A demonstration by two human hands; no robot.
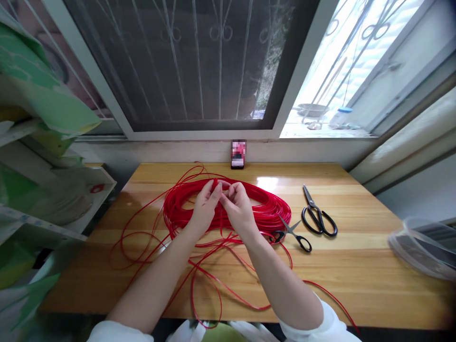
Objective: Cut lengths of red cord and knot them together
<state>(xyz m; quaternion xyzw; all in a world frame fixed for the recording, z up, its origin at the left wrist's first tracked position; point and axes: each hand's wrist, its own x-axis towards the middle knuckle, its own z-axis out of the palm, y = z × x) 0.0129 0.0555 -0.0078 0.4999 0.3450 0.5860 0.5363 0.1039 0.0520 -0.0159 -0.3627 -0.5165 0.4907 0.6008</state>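
A large coil of glossy red plastic strip (274, 206) lies on the wooden table, with loose strands trailing to the left and front. Both hands are raised over its middle, fingertips close together. My left hand (206, 199) is closed in a pinch on a piece of the red strip, whose end shows above the fingers. My right hand (237, 202) is also pinched, its thumb and fingers meeting the left fingertips at the same strip. A strand hangs down between the two hands. Exactly how the strip runs inside the fingers is hidden.
Open small scissors (291, 230) touch the coil's right edge; black-handled shears (317, 213) lie farther right. A phone (238, 154) leans against the wall behind. A clear plastic container (423, 247) stands at the table's right. Strands hang over the front edge of the table (356, 285).
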